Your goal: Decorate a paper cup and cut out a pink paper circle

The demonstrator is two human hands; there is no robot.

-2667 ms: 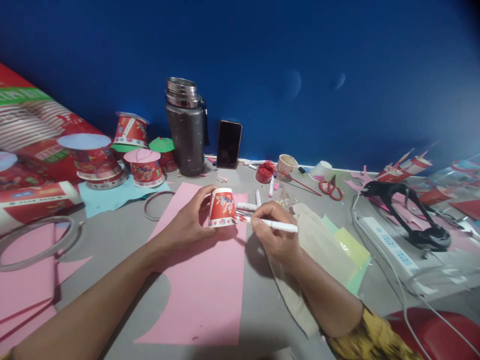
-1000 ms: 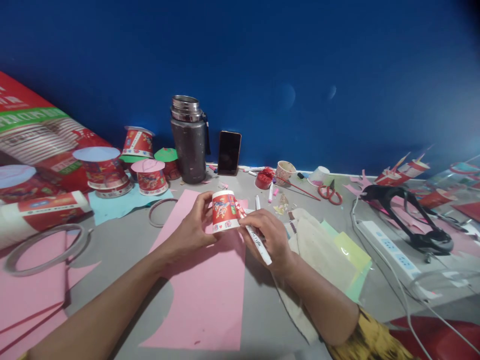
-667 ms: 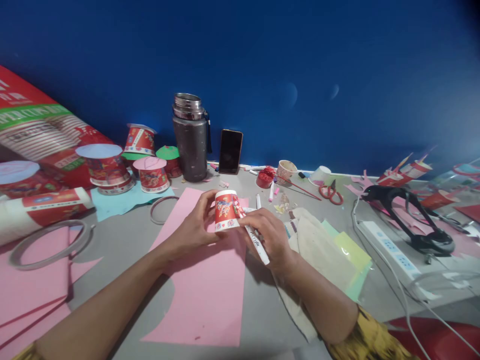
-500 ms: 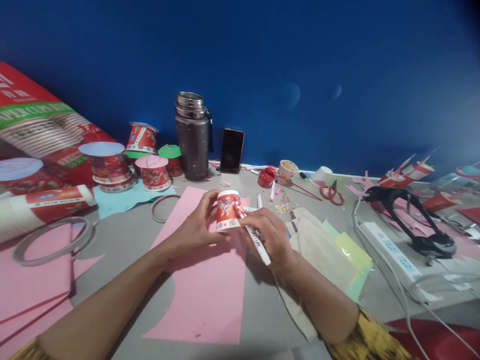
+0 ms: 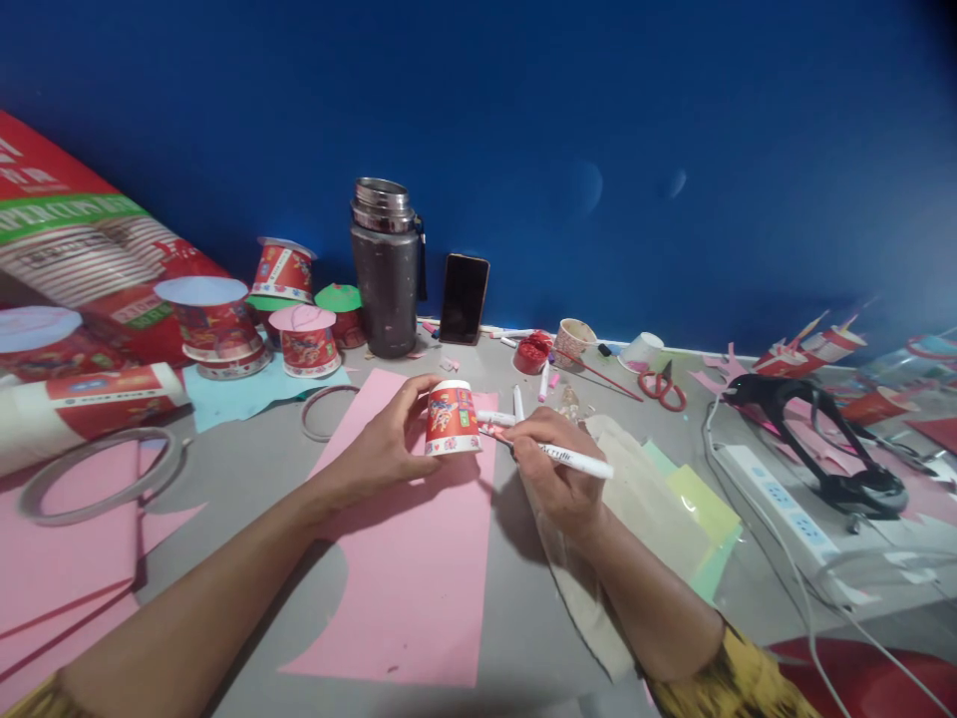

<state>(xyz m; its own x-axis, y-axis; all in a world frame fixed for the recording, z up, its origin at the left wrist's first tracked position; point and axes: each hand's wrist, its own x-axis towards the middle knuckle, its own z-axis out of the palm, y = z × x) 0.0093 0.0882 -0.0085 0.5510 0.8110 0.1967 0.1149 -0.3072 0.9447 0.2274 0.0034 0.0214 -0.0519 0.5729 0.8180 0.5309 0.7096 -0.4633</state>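
Observation:
My left hand (image 5: 385,447) grips a small red printed paper cup (image 5: 452,418), held upside down on a pink sheet of paper (image 5: 408,558). My right hand (image 5: 557,477) is closed on a white marker pen (image 5: 572,460), gripped like a pencil. The pen's tip touches the paper just right of the cup's rim. A second white marker (image 5: 494,418) lies on the table behind the cup.
A dark metal flask (image 5: 385,269) and a phone (image 5: 464,298) stand against the blue wall. Decorated red cups (image 5: 303,339) cluster at back left. Red scissors (image 5: 662,384), a glue gun (image 5: 807,424) and a power strip (image 5: 778,499) lie to the right. Tape rings (image 5: 97,474) sit left.
My right hand swung the pen from pointing down toward me beside the cup to lying out rightward, tip on the paper at the cup's rim. The cup moved down onto the pink sheet.

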